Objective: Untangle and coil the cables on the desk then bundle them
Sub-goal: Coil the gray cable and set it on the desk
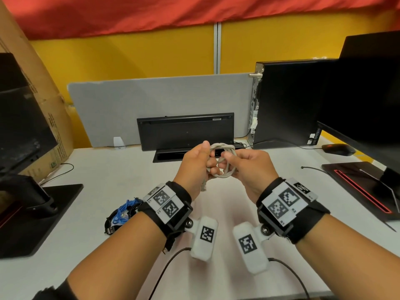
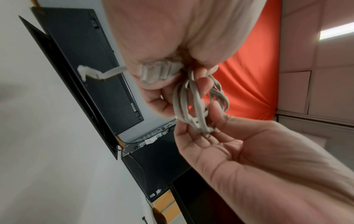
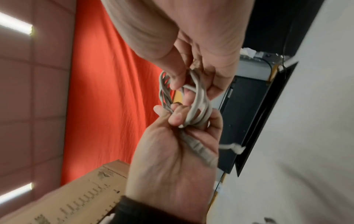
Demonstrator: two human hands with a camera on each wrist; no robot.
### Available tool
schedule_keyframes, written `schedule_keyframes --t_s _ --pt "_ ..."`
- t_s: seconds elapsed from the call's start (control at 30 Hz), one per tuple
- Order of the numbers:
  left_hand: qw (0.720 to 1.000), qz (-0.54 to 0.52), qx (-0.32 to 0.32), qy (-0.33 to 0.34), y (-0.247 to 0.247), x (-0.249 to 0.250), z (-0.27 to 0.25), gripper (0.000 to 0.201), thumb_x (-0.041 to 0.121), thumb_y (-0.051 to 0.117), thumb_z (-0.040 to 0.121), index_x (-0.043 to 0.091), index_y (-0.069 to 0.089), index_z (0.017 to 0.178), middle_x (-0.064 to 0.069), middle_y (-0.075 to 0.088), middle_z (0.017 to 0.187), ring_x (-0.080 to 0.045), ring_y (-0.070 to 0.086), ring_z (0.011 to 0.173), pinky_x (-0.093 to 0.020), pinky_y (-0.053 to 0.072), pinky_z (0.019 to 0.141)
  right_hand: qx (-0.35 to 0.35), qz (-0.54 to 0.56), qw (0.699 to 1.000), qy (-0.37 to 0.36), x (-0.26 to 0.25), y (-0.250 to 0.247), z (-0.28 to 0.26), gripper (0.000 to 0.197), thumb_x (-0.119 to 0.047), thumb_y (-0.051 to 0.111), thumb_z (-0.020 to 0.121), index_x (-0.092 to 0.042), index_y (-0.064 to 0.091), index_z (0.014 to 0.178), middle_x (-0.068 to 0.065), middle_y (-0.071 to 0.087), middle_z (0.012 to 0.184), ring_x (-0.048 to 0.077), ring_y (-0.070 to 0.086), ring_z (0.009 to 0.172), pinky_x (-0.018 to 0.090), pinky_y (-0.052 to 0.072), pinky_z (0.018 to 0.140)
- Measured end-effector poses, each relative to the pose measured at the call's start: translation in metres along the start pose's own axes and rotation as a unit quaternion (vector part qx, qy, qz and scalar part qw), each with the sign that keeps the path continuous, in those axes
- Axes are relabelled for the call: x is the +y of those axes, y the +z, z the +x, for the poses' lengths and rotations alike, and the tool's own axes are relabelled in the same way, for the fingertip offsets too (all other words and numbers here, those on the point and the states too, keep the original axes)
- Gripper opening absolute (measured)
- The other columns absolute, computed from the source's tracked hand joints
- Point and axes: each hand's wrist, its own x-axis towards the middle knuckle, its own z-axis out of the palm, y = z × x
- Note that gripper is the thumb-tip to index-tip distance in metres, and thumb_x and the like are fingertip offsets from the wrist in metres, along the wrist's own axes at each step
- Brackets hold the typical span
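A grey cable (image 1: 223, 162), wound into a small coil of several loops, hangs in the air over the middle of the white desk (image 1: 121, 169). My left hand (image 1: 208, 157) grips the coil's left side, thumb on top. A plug end (image 1: 203, 187) dangles below that palm. My right hand (image 1: 232, 163) pinches the coil's right side. In the left wrist view the grey cable (image 2: 193, 106) runs between both hands, its connector (image 2: 159, 72) lies in the left palm, and a whitish frayed tail (image 2: 86, 72) sticks out. The right wrist view shows the grey cable (image 3: 199, 106) held the same way.
A bundle of blue and black cables (image 1: 123, 213) lies on the desk by my left wrist. Behind my hands a black keyboard (image 1: 186, 131) stands on edge. A PC tower (image 1: 287, 100), mouse (image 1: 338, 149) and monitor (image 1: 368, 94) are right; a monitor stand (image 1: 32, 213) and cardboard box (image 1: 43, 94) are left.
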Motion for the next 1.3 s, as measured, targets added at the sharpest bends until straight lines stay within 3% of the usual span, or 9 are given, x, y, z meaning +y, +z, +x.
schedule_keyframes --t_s 0.23,0.37,0.6,0.73,0.83,0.9,1.03,1.2,1.3 --pt "1.0 0.001 0.01 0.014 0.003 0.001 -0.002 0.035 0.033 0.035 0.105 0.011 0.048 0.08 -0.001 0.034 0.058 -0.01 0.032 0.047 -0.027 0.032 0.056 -0.032 0.172 0.984 0.044 0.0 0.002 -0.008 0.014 0.0 0.053 0.095 0.006 0.065 0.096 0.013 0.061 0.07 0.016 0.056 0.054 0.03 0.053 0.062" --pt "1.0 0.005 -0.013 0.012 0.005 0.003 -0.005 0.04 0.035 0.032 0.105 0.005 0.05 0.085 0.0 0.046 0.053 -0.007 0.049 0.037 -0.033 0.049 0.066 -0.099 0.261 0.958 0.061 -0.006 0.004 -0.01 0.023 0.002 0.037 0.1 0.01 0.056 0.11 0.007 0.057 0.06 0.014 0.052 0.049 0.03 0.053 0.056" --pt "0.994 0.097 -0.024 0.045 0.001 0.008 -0.004 0.037 0.034 0.035 0.105 0.005 0.053 0.092 -0.002 0.036 0.059 -0.013 0.032 0.046 -0.03 0.039 0.057 -0.176 0.231 0.955 0.06 -0.014 0.003 -0.014 0.012 0.003 0.044 0.095 0.006 0.055 0.098 0.008 0.058 0.056 0.019 0.062 0.054 0.035 0.055 0.06" --pt "0.983 0.156 0.008 0.096 0.002 0.009 -0.001 0.039 0.036 0.036 0.103 0.013 0.05 0.075 0.004 0.043 0.054 -0.009 0.041 0.043 -0.03 0.04 0.054 -0.091 0.02 0.995 -0.035 -0.006 0.007 -0.011 0.037 0.01 0.056 0.084 -0.011 0.052 0.114 0.013 0.061 0.096 0.017 0.064 0.079 0.028 0.055 0.067" --pt "0.974 0.195 0.028 0.114 -0.001 0.01 0.004 0.038 0.035 0.035 0.104 0.015 0.049 0.075 0.004 0.04 0.059 -0.008 0.038 0.046 -0.023 0.039 0.048 -0.052 -0.146 0.982 -0.112 -0.003 0.008 -0.01 0.056 0.003 0.057 0.084 -0.026 0.039 0.128 -0.001 0.057 0.092 0.0 0.059 0.068 0.016 0.05 0.057" --pt "0.965 0.224 0.041 0.128 -0.003 0.008 0.005 0.037 0.033 0.035 0.104 0.016 0.048 0.074 0.003 0.04 0.061 -0.008 0.039 0.047 -0.017 0.04 0.044 -0.017 -0.216 0.971 -0.101 -0.001 0.006 -0.006 0.047 -0.005 0.061 0.082 -0.022 0.046 0.122 -0.003 0.058 0.093 0.011 0.065 0.078 0.027 0.057 0.065" --pt "0.954 0.255 0.047 0.149 -0.008 0.002 0.006 0.035 0.03 0.037 0.104 0.014 0.048 0.075 0.001 0.041 0.064 -0.01 0.039 0.051 -0.022 0.041 0.048 0.002 -0.195 0.98 0.028 -0.005 0.003 -0.002 0.011 -0.01 0.067 0.077 -0.006 0.064 0.067 0.015 0.07 0.062 0.028 0.071 0.055 0.043 0.061 0.059" --pt "0.953 0.262 0.034 0.148 -0.009 -0.004 0.007 0.031 0.026 0.037 0.104 0.014 0.048 0.077 0.0 0.041 0.065 -0.009 0.038 0.052 -0.023 0.038 0.049 0.036 -0.111 0.992 0.052 -0.001 0.003 0.0 0.011 0.003 0.065 0.081 -0.002 0.067 0.072 0.019 0.07 0.063 0.029 0.072 0.058 0.044 0.062 0.065" --pt "0.968 0.22 0.013 0.124 -0.011 0.002 0.011 0.031 0.023 0.035 0.105 0.012 0.047 0.079 -0.003 0.039 0.065 -0.009 0.038 0.05 -0.02 0.041 0.047 0.069 0.015 0.996 0.047 -0.002 0.005 -0.001 0.023 0.009 0.066 0.079 -0.005 0.068 0.096 0.019 0.071 0.08 0.026 0.073 0.065 0.037 0.062 0.069"
